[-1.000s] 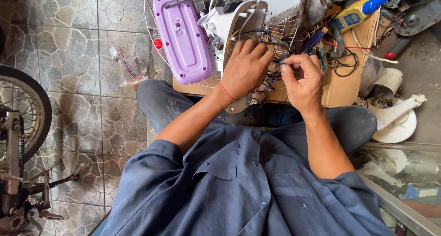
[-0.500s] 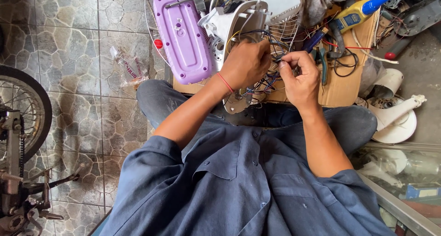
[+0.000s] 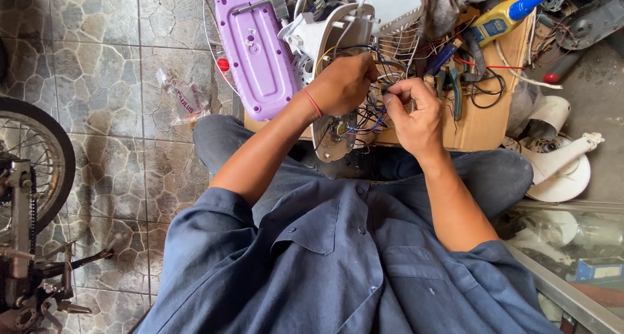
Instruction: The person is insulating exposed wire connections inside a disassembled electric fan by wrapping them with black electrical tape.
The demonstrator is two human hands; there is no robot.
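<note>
Whatever the right hand (image 3: 416, 116) pinches between its fingertips (image 3: 390, 100) is too small to tell, and the left hand (image 3: 341, 83) hides the wires (image 3: 370, 116) under its fingers.

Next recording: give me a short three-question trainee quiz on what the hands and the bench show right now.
1. True or false: the left hand rests on the white plastic fan housing.
2. What do the right hand fingertips pinch: A) thin coloured wires, B) the yellow bottle with blue nozzle, C) the lilac plastic panel?
3. Fill in: a spoked ____ stands on the tiled floor at the picture's left.

Key: 1 true; 2 A; 3 wheel.
</note>
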